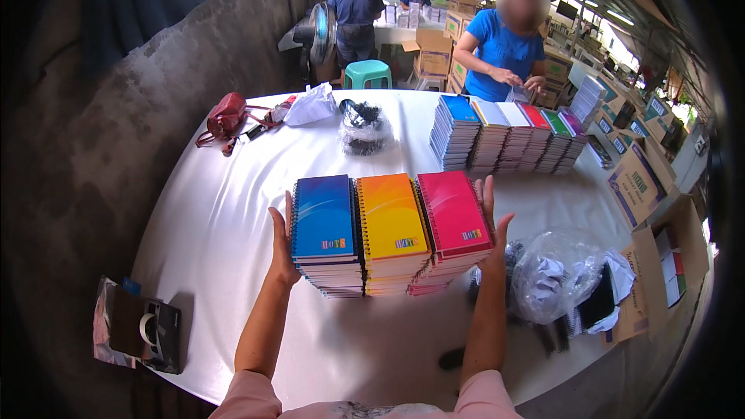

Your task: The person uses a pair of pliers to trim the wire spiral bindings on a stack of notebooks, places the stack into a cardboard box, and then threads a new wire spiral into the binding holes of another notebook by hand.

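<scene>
Three stacks of spiral-bound notebooks stand side by side on the white-covered table (225, 279) in front of me. The top covers are a blue notebook (322, 213), a yellow notebook (392, 209) and a pink notebook (456, 206). Against the outer side of the blue stack lies my left hand (283, 244), open, with its fingers stretched out. My right hand (493, 229) is likewise open and flat along the outer side of the pink stack. The stacks sit between my two palms, and the stacks partly hide my fingers.
More notebook stacks (497, 136) stand at the far right, where a person in blue (504, 50) handles something small. Plastic bags of black binding coils (366, 128) (555, 275) lie beyond and right. A red bag (227, 114), a tape box (161, 334) and cartons (636, 186) line the edges.
</scene>
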A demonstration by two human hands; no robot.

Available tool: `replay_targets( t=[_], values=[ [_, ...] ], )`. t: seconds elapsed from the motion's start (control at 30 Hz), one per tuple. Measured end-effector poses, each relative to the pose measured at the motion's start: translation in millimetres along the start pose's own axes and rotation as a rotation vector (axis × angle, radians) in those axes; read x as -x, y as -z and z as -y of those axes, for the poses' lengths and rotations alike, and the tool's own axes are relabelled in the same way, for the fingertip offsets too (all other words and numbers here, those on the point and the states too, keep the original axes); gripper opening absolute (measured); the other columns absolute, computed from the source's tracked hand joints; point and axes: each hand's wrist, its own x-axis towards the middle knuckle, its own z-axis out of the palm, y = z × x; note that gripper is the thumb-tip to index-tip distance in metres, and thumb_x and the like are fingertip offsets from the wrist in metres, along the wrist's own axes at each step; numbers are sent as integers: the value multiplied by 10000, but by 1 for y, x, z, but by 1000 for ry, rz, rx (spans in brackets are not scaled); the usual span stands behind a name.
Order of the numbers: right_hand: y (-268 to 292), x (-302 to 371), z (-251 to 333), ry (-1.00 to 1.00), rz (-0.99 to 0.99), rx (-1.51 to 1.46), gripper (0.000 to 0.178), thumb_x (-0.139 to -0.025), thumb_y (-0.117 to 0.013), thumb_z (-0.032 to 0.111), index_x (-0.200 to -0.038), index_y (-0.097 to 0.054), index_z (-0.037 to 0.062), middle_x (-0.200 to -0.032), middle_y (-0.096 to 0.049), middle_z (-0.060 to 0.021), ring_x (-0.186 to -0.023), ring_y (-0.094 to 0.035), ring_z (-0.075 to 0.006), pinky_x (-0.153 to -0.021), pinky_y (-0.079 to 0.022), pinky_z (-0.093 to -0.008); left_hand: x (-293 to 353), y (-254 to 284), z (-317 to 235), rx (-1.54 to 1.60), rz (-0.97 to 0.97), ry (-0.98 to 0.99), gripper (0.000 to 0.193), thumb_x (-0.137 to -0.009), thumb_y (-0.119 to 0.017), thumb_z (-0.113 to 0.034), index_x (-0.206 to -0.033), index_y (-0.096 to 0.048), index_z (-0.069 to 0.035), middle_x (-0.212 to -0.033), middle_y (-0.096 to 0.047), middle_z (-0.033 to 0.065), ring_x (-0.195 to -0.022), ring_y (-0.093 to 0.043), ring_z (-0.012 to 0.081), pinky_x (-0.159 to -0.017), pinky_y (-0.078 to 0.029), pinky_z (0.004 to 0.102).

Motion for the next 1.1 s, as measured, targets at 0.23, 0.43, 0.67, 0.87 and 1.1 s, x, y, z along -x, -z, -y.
replay_targets(
  t=[0.23, 0.43, 0.67, 0.87, 1.1],
  values=[
    [-60, 94, 30, 11, -425, -6, 934, -782, -172, 807, -1486, -54, 206, -1551, -25, -68, -1421, 51, -234, -1071, 122, -492, 61, 94, 1, -231, -431, -279, 792, -895, -237, -662, -1481, -84, -152, -1532, -98, 126, -1413, -47, 239, -1106, 50, 471],
    [-152, 244, 43, -335, -386, 149, 861, -825, -275, 751, -1475, -156, 199, -1509, -226, -55, -1367, -237, -257, -1088, -115, -449, 136, 54, 47, -347, -303, -215, 679, -912, -528, -360, -1442, -211, -79, -1503, -180, 134, -1398, -137, 245, -1121, -70, 436],
    [-163, 343, 89, -755, -20, 1107, 658, -857, -555, 505, -1408, -344, 214, -1432, -362, -102, -1289, -382, -274, -1049, -315, -422, 195, -46, 55, -640, 114, -614, 709, -820, -661, -173, -1405, -282, -40, -1482, -228, 170, -1406, -76, 327, -1112, -60, 457],
    [-147, 366, 93, -998, 82, 1172, 588, -843, -595, 393, -1354, -420, 161, -1382, -420, -128, -1249, -425, -299, -1034, -353, -361, 232, -94, 79, -734, 368, -763, 679, -789, -682, -159, -1358, -341, -15, -1459, -252, 197, -1386, -138, 365, -1104, -112, 457],
    [-82, 363, 106, -796, 68, 1078, 585, -857, -577, 412, -1362, -412, 167, -1363, -443, -118, -1233, -437, -303, -1012, -372, -378, 252, -172, 120, -771, 671, -604, 542, -789, -689, -180, -1261, -465, -36, -1331, -426, 201, -1227, -421, 328, -1012, -322, 408]
  ],
)
